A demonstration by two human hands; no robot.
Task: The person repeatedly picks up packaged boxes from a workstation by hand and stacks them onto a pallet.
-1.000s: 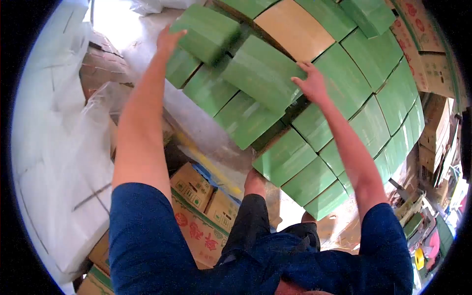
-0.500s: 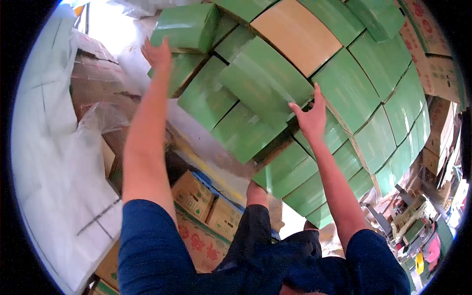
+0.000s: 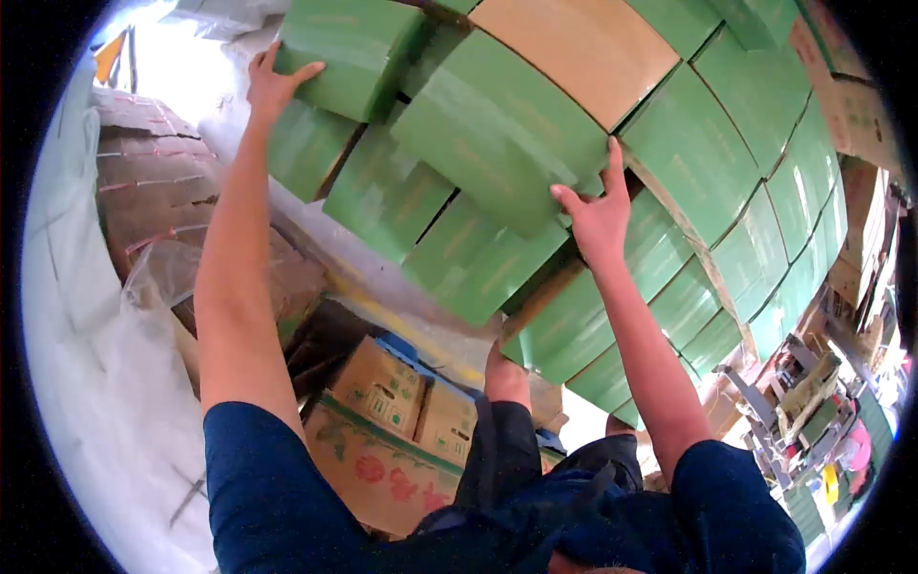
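Working remotely, I have both hands well apart, thumbs & fingers splayed: L hand [image 3: 275, 84] at the upper green box's [image 3: 352, 57] outer end, R hand [image 3: 602, 218] at the middle green box's [image 3: 497, 120] right corner, both boxes atop the green stack [image 3: 684, 148]. Best to press evenly & stay level, esp. as I can't tell contact firmness.

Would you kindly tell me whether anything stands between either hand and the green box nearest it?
Nothing visible does: the right hand sits at the near right corner of the middle green box, and the left hand at the left edge of the upper-left green box.
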